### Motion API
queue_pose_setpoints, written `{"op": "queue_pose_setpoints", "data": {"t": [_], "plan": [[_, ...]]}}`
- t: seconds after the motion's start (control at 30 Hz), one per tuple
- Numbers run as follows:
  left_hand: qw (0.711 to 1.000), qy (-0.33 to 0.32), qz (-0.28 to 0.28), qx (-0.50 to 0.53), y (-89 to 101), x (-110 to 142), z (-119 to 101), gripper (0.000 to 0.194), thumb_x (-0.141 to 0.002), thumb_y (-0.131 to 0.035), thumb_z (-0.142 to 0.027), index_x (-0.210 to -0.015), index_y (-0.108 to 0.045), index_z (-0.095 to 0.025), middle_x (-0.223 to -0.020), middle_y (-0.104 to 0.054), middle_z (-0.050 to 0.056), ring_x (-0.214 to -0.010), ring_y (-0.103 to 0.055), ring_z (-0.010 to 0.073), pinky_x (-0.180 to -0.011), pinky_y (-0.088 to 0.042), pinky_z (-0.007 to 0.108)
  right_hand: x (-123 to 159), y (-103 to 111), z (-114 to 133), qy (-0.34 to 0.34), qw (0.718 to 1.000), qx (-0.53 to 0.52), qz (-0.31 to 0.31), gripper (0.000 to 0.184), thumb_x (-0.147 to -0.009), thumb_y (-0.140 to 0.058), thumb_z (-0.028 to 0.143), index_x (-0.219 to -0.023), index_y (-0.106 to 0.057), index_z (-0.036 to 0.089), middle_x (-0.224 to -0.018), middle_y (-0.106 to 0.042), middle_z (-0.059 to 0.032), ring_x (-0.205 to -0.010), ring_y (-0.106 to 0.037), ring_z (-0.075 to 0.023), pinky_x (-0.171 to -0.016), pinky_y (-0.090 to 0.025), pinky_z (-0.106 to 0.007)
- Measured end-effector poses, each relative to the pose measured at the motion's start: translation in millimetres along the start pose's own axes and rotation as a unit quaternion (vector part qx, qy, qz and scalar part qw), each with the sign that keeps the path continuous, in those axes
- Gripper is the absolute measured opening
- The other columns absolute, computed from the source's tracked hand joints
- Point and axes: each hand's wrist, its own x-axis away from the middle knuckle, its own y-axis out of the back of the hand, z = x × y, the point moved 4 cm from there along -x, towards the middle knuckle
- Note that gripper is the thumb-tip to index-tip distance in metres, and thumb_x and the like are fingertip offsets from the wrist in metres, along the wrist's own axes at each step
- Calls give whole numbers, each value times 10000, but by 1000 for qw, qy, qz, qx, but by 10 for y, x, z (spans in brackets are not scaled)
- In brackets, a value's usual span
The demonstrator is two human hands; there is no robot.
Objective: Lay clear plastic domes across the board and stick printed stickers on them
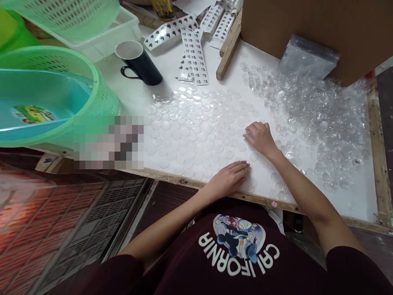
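Note:
Many flat, clear round discs (pixel 196 129) are spread in a single layer over the white tabletop. My right hand (pixel 262 138) is at the right edge of this layer, its fingers bent down and its thumb drawn toward them. A clear disc appears to be between the thumb and fingertips. Near the table's front edge, my left hand (pixel 229 178) rests palm down with its fingers stretched out over the discs. What lies beneath its palm is hidden. To the right, a loose heap of clear, shiny domed pieces (pixel 322 110) covers the table.
A wooden rim (pixel 172 177) edges the table. A dark mug (pixel 143 63), printed sticker sheets (pixel 195 55) and a wooden strip (pixel 229 53) lie toward the back. Green basket (pixel 104 88) stands left; brown board (pixel 316 20) and plastic-wrapped packet (pixel 307 57) stand back right.

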Motion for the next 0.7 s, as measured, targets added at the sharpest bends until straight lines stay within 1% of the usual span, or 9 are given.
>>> {"op": "queue_pose_setpoints", "data": {"t": [0.07, 0.17, 0.27, 0.37, 0.43, 0.53, 0.7], "plan": [[1000, 2, 0, 2, 0, -5, 1, 243, -1040, -447, -196, -1173, -637, -125, -1356, -645, 158, -1348, -558, 250, -1105, -515, 466, -14, -9, -2, -5, 1000, -1, 10, 202, -967, -503, 216, -1047, -681, 160, -1094, -700, -135, -1033, -597, -292, -949, -341, -448], [1000, 4, 2, -6, -6, -13, 6, 237, -1035, -449, -191, -1167, -636, -130, -1370, -638, 150, -1357, -548, 252, -1140, -478, 485, -57, -24, -34, -23, 999, -36, 1, 268, -962, -440, 165, -1117, -658, 176, -1056, -719, -118, -992, -628, -277, -957, -346, -453], [1000, 18, 3, -19, -18, -15, 33, 227, -1018, -473, -184, -1174, -632, -141, -1387, -628, 137, -1382, -523, 264, -1166, -442, 516, -82, -31, -90, -49, 996, -66, -25, 300, -935, -468, 170, -1195, -617, 183, -1051, -712, -108, -990, -634, -272, -956, -357, -449], [999, 36, 3, -18, -29, -9, 66, 235, -1013, -479, -185, -1194, -624, -151, -1404, -617, 131, -1395, -510, 260, -1166, -443, 510, -66, -22, -131, -61, 995, -58, -50, 267, -908, -511, 178, -1149, -624, 173, -1156, -671, -139, -1091, -602, -288, -959, -360, -441], [999, 38, 0, -12, -29, -1, 76, 244, -1015, -469, -182, -1206, -618, -148, -1404, -616, 133, -1397, -508, 256, -1170, -440, 506, -46, -29, -132, -63, 995, -51, -51, 229, -910, -507, 182, -1096, -640, 180, -1152, -664, -142, -1098, -587, -296, -961, -359, -446], [999, 37, -11, -8, -23, 17, 83, 263, -1015, -459, -174, -1227, -608, -130, -1400, -613, 152, -1403, -499, 262, -1172, -438, 508, -38, -70, -67, -61, 996, -47, -35, 212, -925, -490, 188, -1060, -653, 188, -1090, -675, -135, -1064, -582, -301, -962, -357, -455], [999, 30, -33, -15, 25, 50, 86, 305, -1017, -445, -170, -1287, -576, -116, -1415, -597, 173, -1397, -503, 270, -1148, -460, 516, -67, -133, 144, -38, 998, -59, -2, 217, -947, -479, 179, -1086, -646, 188, -1121, -682, -118, -1073, -595, -277, -965, -353, -435]]}}
